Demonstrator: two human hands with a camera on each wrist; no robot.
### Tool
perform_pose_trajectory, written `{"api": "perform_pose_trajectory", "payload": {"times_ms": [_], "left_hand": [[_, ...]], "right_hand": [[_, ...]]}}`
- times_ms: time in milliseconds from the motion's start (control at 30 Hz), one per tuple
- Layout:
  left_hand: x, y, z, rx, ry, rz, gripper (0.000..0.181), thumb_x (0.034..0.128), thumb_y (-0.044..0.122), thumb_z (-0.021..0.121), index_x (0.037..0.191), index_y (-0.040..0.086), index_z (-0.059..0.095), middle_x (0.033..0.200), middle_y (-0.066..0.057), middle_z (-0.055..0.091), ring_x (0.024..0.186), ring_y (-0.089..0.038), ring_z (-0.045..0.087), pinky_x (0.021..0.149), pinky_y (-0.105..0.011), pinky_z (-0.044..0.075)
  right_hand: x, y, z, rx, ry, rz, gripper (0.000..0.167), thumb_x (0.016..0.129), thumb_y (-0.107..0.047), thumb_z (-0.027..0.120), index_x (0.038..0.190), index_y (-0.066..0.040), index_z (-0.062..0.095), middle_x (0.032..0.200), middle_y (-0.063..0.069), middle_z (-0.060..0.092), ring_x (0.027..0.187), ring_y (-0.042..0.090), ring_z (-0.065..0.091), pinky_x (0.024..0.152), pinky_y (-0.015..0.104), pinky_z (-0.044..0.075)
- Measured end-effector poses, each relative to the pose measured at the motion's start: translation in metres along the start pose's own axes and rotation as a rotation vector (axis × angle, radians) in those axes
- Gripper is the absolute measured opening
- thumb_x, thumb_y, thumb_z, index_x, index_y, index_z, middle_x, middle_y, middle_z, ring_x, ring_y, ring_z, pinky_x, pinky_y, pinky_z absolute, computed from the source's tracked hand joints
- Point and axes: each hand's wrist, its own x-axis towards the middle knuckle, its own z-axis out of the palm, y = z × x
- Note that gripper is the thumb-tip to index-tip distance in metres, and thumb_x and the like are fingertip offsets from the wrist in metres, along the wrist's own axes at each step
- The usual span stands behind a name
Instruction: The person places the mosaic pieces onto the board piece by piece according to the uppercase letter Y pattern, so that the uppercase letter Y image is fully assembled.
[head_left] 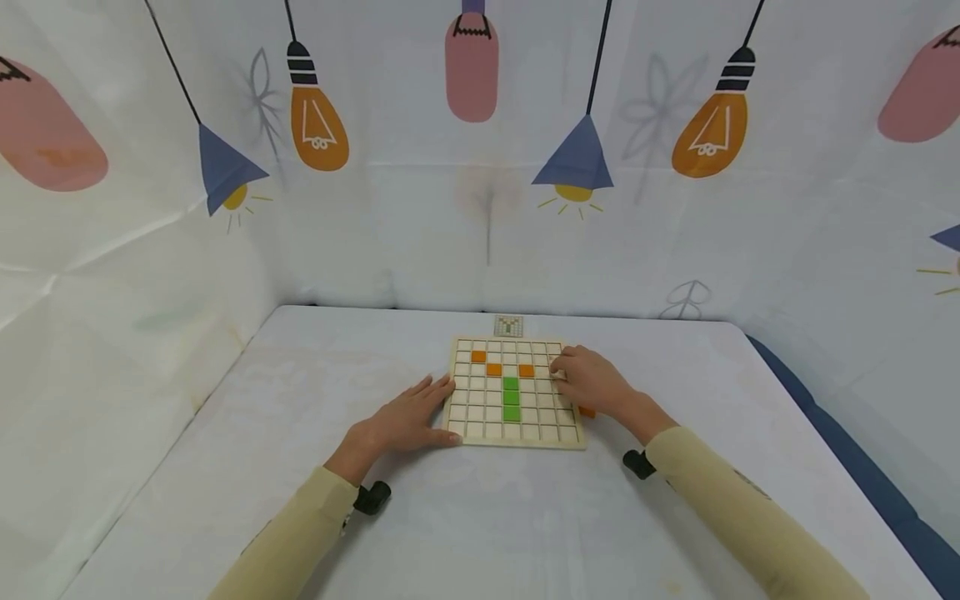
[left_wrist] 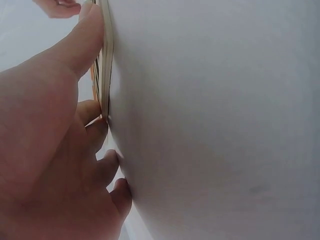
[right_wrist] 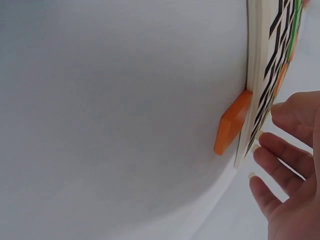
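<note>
A square wooden grid board (head_left: 480, 429) lies on the table with orange tiles (head_left: 478, 357) and green tiles (head_left: 512, 398) in some cells. My left hand (head_left: 408, 417) steadies its left side: the thumb rests on the near left corner, the fingers spread along the edge. In the left wrist view this hand (left_wrist: 50, 130) touches the board's side (left_wrist: 106, 65). Over the board's right edge, towards the back, is my right hand (head_left: 596, 382), fingers bent. The right wrist view shows its thumb and fingers (right_wrist: 285, 155) apart, with no tile visible between them.
An orange tile (right_wrist: 234, 122) leans against the board's right edge, partly under my right hand. Behind the board lies a small pattern card (head_left: 508, 326). The white table (head_left: 480, 525) meets a printed white curtain (head_left: 420, 217); dark blue fabric (head_left: 840, 450) runs along the right.
</note>
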Motion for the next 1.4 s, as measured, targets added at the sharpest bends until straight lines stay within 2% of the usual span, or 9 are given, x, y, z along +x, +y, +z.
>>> {"api": "perform_pose_trajectory", "payload": {"times_ms": [100,167,400,633,1133,1400], "left_hand": [[0.0,0.0,0.0,0.003,0.0,-0.003,0.093,0.0883,0.061,0.064,0.16,0.021,0.021,0.168,0.004,0.015,0.157,-0.027,0.008,0.125,-0.052,0.019],[-0.001,0.001,0.0,-0.002,-0.001,-0.003,0.093,0.0883,0.06,0.065,0.16,0.02,0.021,0.168,0.003,0.015,0.157,-0.027,0.009,0.125,-0.052,0.019],[-0.003,0.002,0.0,-0.007,-0.002,-0.005,0.093,0.0884,0.059,0.066,0.16,0.02,0.021,0.168,0.003,0.015,0.157,-0.027,0.009,0.125,-0.052,0.019],[-0.002,0.002,0.001,-0.006,0.003,0.005,0.092,0.0891,0.059,0.065,0.16,0.018,0.021,0.168,0.002,0.015,0.157,-0.028,0.009,0.125,-0.053,0.019],[-0.003,-0.001,0.0,0.003,0.002,0.013,0.093,0.0899,0.058,0.065,0.16,0.017,0.019,0.169,0.0,0.013,0.157,-0.029,0.008,0.126,-0.051,0.018],[-0.002,-0.001,0.0,-0.012,-0.004,0.017,0.093,0.0894,0.058,0.065,0.16,0.018,0.021,0.169,0.001,0.014,0.157,-0.029,0.008,0.126,-0.05,0.017]], "right_hand": [[-0.005,0.001,-0.001,-0.015,0.01,0.003,0.018,0.092,-0.017,0.068,0.107,-0.01,0.075,0.105,0.004,0.069,0.098,0.022,0.063,0.094,0.043,0.053],[-0.008,0.003,-0.001,-0.022,0.016,0.006,0.018,0.092,-0.017,0.068,0.106,-0.01,0.076,0.104,0.003,0.069,0.097,0.021,0.063,0.088,0.041,0.055],[-0.021,0.004,-0.005,-0.01,0.02,0.048,0.02,0.092,-0.015,0.065,0.107,-0.01,0.076,0.108,0.004,0.068,0.104,0.023,0.063,0.093,0.043,0.054],[-0.033,0.004,-0.004,-0.003,0.02,0.023,0.017,0.092,-0.015,0.065,0.105,-0.013,0.075,0.103,0.001,0.068,0.094,0.018,0.062,0.082,0.038,0.055],[-0.05,0.009,-0.001,0.005,0.052,0.027,0.013,0.087,-0.015,0.073,0.1,-0.013,0.074,0.102,0.0,0.069,0.097,0.018,0.064,0.087,0.04,0.055],[-0.061,0.009,-0.001,0.022,0.062,0.014,0.014,0.084,-0.011,0.074,0.098,-0.014,0.074,0.098,-0.003,0.067,0.092,0.015,0.059,0.083,0.037,0.053]]}}
